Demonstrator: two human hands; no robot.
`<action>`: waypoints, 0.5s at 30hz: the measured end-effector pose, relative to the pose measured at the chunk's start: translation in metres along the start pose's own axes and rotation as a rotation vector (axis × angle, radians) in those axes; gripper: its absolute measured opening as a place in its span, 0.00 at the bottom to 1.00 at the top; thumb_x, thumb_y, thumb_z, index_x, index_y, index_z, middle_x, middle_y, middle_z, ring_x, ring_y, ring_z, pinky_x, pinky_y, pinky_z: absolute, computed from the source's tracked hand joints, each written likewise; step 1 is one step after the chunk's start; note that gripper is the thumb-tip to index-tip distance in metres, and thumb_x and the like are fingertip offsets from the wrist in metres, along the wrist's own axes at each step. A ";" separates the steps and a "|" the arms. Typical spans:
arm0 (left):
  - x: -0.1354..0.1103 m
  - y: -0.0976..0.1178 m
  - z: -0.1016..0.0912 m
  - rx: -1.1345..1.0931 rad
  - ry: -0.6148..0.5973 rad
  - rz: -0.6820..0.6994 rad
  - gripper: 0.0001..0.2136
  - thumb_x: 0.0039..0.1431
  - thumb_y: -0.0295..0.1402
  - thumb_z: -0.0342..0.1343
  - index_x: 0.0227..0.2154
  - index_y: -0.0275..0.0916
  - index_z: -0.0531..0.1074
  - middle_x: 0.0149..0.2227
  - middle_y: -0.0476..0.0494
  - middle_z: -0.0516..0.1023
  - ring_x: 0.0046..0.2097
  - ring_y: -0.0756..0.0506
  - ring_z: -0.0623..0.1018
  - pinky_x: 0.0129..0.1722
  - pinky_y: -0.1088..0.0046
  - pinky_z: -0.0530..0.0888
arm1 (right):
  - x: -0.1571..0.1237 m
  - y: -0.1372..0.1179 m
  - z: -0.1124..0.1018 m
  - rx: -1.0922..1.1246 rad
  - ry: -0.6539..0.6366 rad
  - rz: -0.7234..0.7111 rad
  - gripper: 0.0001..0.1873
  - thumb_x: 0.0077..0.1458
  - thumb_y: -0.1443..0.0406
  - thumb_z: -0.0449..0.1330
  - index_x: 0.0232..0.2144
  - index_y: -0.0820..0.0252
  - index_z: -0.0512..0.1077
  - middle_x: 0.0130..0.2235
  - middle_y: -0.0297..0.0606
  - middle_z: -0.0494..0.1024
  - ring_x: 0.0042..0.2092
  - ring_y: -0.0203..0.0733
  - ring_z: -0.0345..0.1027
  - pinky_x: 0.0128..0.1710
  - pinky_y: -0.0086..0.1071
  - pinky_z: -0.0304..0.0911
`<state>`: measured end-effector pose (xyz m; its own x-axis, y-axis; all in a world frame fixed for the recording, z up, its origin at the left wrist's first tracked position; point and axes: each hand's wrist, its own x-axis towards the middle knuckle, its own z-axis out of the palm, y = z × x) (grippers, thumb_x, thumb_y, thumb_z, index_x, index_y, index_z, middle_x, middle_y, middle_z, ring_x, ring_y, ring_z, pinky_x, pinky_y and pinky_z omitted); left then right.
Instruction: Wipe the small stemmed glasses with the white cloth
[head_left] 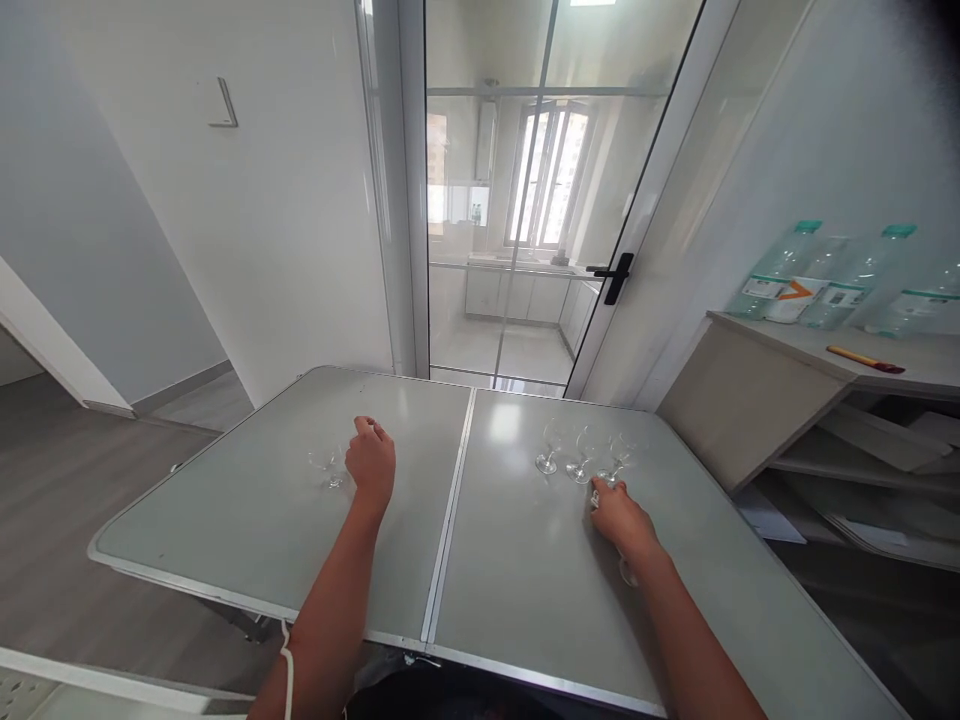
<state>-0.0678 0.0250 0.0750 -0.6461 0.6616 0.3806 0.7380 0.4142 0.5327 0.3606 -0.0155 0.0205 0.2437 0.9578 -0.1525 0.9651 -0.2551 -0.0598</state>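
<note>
My left hand point(371, 462) is over the left half of the folding table point(247, 500), its fingers curled in. Just left of it is a small clear stemmed glass point(325, 464); whether the hand touches it is hard to see. Three more stemmed glasses, a left one point(551, 447), a middle one point(581, 457) and a right one point(617, 455), stand in a row on the right half. My right hand point(621, 515) has its fingers closed at the foot of the right glass. Part of another clear glass piece point(628, 571) shows beside my right wrist, mostly hidden.
A metal seam point(450, 510) divides the table. To the right, a shelf unit point(780, 385) holds several plastic bottles point(780, 275) and a red-and-yellow pen-like stick point(864, 360). Behind the table is a glass door point(517, 200) with a black handle point(618, 278).
</note>
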 end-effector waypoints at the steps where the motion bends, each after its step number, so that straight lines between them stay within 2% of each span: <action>1: -0.001 0.000 0.000 -0.004 0.000 0.011 0.11 0.69 0.33 0.47 0.50 0.38 0.68 0.30 0.38 0.79 0.33 0.38 0.80 0.30 0.70 0.65 | 0.000 -0.001 -0.001 0.003 0.001 -0.002 0.33 0.59 0.71 0.51 0.67 0.58 0.60 0.62 0.64 0.65 0.48 0.54 0.78 0.45 0.40 0.68; 4: -0.004 0.002 0.002 -0.018 0.005 0.054 0.10 0.70 0.33 0.47 0.48 0.40 0.70 0.28 0.41 0.79 0.31 0.41 0.79 0.28 0.72 0.61 | -0.004 -0.002 -0.009 0.022 0.001 0.004 0.32 0.57 0.71 0.52 0.64 0.57 0.64 0.61 0.61 0.67 0.46 0.52 0.79 0.43 0.38 0.67; 6: -0.007 0.003 0.004 -0.061 0.014 0.125 0.09 0.71 0.34 0.47 0.47 0.41 0.70 0.27 0.44 0.78 0.30 0.43 0.77 0.28 0.73 0.59 | -0.013 -0.001 -0.018 0.028 -0.013 0.005 0.28 0.56 0.72 0.53 0.58 0.58 0.70 0.58 0.59 0.70 0.45 0.51 0.79 0.41 0.36 0.67; 9: -0.016 0.007 0.008 -0.249 -0.020 0.367 0.08 0.70 0.33 0.47 0.44 0.41 0.71 0.24 0.49 0.76 0.25 0.47 0.74 0.28 0.74 0.60 | -0.035 0.000 -0.035 0.010 -0.020 0.020 0.17 0.54 0.72 0.54 0.43 0.62 0.78 0.44 0.54 0.79 0.41 0.53 0.79 0.37 0.36 0.66; 10: -0.021 0.009 0.010 -0.340 -0.054 0.477 0.08 0.70 0.32 0.48 0.43 0.41 0.72 0.23 0.50 0.75 0.24 0.48 0.73 0.28 0.75 0.61 | -0.045 -0.002 -0.040 0.019 0.033 0.024 0.16 0.54 0.72 0.54 0.42 0.61 0.78 0.40 0.51 0.80 0.39 0.54 0.79 0.35 0.36 0.66; 11: -0.028 0.011 0.012 -0.424 -0.093 0.580 0.08 0.69 0.32 0.48 0.43 0.42 0.72 0.23 0.52 0.75 0.23 0.49 0.73 0.29 0.76 0.62 | -0.054 -0.007 -0.045 0.057 0.138 -0.016 0.18 0.53 0.72 0.55 0.44 0.58 0.78 0.39 0.48 0.81 0.38 0.52 0.78 0.35 0.35 0.65; 13: -0.045 0.016 0.017 -0.550 -0.162 0.742 0.08 0.69 0.32 0.47 0.42 0.42 0.71 0.24 0.53 0.75 0.24 0.51 0.73 0.29 0.78 0.64 | -0.072 -0.024 -0.050 0.180 0.387 -0.249 0.26 0.54 0.73 0.55 0.54 0.52 0.73 0.48 0.44 0.79 0.42 0.47 0.77 0.38 0.33 0.66; 15: -0.066 0.021 0.022 -0.604 -0.204 0.832 0.08 0.69 0.31 0.47 0.41 0.42 0.71 0.24 0.53 0.76 0.24 0.52 0.74 0.29 0.80 0.66 | -0.085 -0.050 -0.052 0.270 0.488 -0.481 0.31 0.56 0.73 0.54 0.61 0.48 0.68 0.53 0.41 0.76 0.42 0.44 0.76 0.38 0.31 0.67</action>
<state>-0.0055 0.0036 0.0448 0.1071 0.7108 0.6952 0.6778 -0.5638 0.4720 0.2972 -0.0772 0.0882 -0.1252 0.9059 0.4047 0.9340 0.2451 -0.2599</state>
